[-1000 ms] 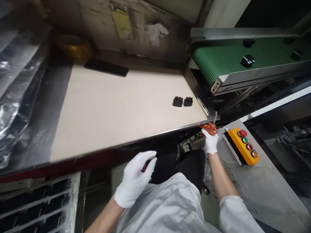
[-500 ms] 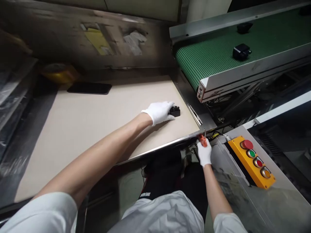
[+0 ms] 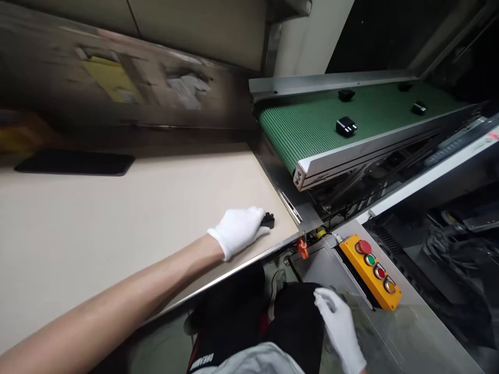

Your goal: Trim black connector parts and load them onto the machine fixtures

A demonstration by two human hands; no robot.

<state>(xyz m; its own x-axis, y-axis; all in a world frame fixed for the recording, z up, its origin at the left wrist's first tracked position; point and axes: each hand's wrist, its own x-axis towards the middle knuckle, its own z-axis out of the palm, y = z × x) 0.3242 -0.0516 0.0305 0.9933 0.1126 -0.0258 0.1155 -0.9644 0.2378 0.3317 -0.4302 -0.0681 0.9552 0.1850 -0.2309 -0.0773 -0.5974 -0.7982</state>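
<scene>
My left hand [image 3: 239,231], in a white glove, has its fingers round a small black block [image 3: 268,220] with short knobs on top, low over the beige mat near its right front corner. My right hand [image 3: 338,324], also gloved, is above my right thigh, fingers curled and apart with nothing visible in them. An orange-red object [image 3: 302,248] hangs at the table's front corner, up and left of my right hand.
A green conveyor [image 3: 307,117] at the back right carries several black pieces. An orange button box [image 3: 370,271] sits on the metal cabinet at right. A dark flat object [image 3: 76,162] lies at the mat's back left.
My right hand has let go of the orange-red object and come down toward my lap. My left hand still holds the black block. The view has turned to the right.
</scene>
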